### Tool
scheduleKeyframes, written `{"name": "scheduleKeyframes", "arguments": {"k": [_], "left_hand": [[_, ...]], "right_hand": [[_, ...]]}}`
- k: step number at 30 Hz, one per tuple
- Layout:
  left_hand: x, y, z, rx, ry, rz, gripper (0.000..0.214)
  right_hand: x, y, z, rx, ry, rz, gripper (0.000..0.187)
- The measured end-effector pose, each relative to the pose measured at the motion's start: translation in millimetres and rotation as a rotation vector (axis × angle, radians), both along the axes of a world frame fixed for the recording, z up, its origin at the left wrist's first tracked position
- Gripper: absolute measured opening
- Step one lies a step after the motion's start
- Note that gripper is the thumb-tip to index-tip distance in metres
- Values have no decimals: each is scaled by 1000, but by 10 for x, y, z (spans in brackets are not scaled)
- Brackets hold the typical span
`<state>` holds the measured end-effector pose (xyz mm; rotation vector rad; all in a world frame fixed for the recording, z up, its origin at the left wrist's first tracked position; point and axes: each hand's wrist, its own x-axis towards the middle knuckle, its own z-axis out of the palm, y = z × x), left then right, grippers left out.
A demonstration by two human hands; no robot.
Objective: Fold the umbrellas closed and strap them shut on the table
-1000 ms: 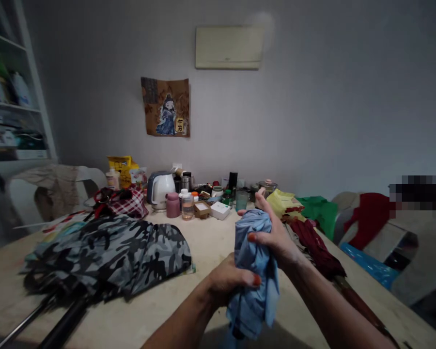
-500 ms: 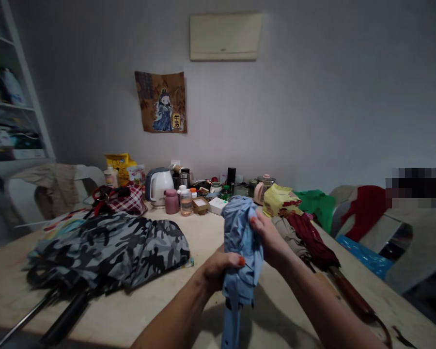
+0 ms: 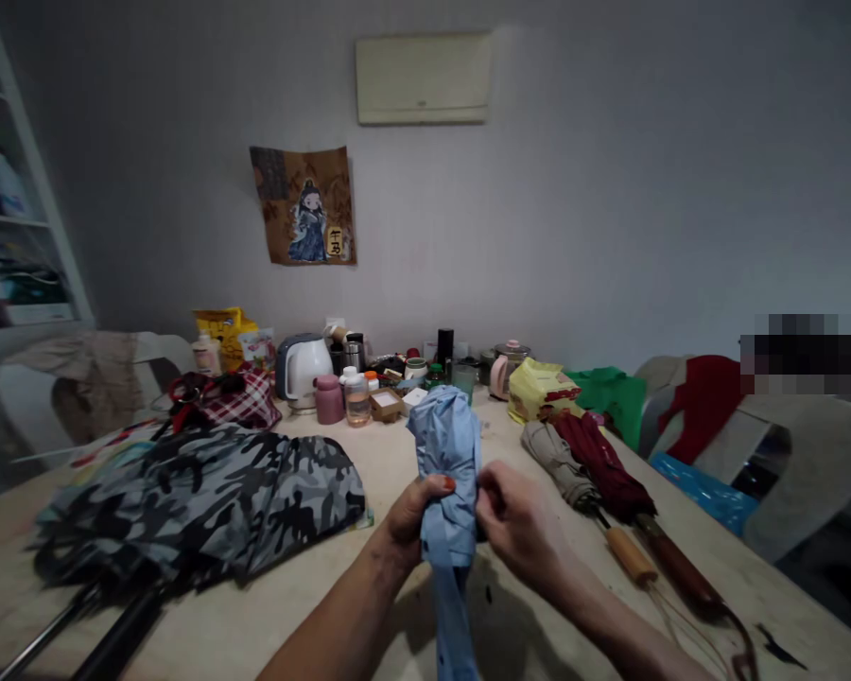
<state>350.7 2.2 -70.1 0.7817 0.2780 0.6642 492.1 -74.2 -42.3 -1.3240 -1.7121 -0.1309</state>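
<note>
A light blue folded umbrella (image 3: 446,445) is held upright above the table in front of me, its cloth gathered and creased. My left hand (image 3: 411,520) wraps round its lower left side, thumb across the front. At the umbrella's right edge, my right hand (image 3: 521,520) is closed, with curled fingers pinching the cloth; the fingertips are partly hidden. A light blue strap (image 3: 450,605) hangs from the umbrella's lower end. To the left lies a grey camouflage umbrella (image 3: 219,501). On the right are a beige umbrella (image 3: 560,463) and a dark red umbrella (image 3: 602,463).
Along the table's (image 3: 383,463) back stand a kettle (image 3: 308,369), a pink jar (image 3: 329,399), several bottles, a small open box (image 3: 388,405) and a yellow bag (image 3: 539,390). A checked umbrella (image 3: 241,397) lies back left. Chairs flank the table; a person (image 3: 801,355) is at far right.
My right hand has moved from the umbrella's upper right side down to its lower right edge. The blue umbrella sits slightly lower and further left in view; the camera view has shifted.
</note>
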Motion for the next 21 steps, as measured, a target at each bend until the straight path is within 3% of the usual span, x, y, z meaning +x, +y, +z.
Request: {"name": "scheduleKeyframes", "arguments": {"k": [3, 6, 7, 9, 11, 14, 18, 21], "left_hand": [[17, -50, 32, 60, 37, 93, 40], [36, -101, 101, 197, 81, 314, 43], [48, -118, 130, 248, 103, 384, 45], [87, -158, 184, 356, 136, 471, 48], [148, -211, 215, 442, 177, 500, 51], [250, -299, 179, 404, 238, 377, 50], [319, -370, 40, 193, 193, 28, 47], [321, -367, -3, 197, 212, 27, 40]], "right_hand": [[-78, -79, -49, -66, 56, 118, 8], [53, -66, 27, -240, 321, 242, 8], [121, -32, 67, -270, 450, 259, 15], [231, 70, 144, -333, 699, 308, 47], [257, 189, 196, -467, 843, 454, 77], [168, 335, 226, -549, 898, 518, 70], [94, 416, 211, -405, 1011, 426, 65], [90, 369, 214, -362, 1057, 494, 67]]}}
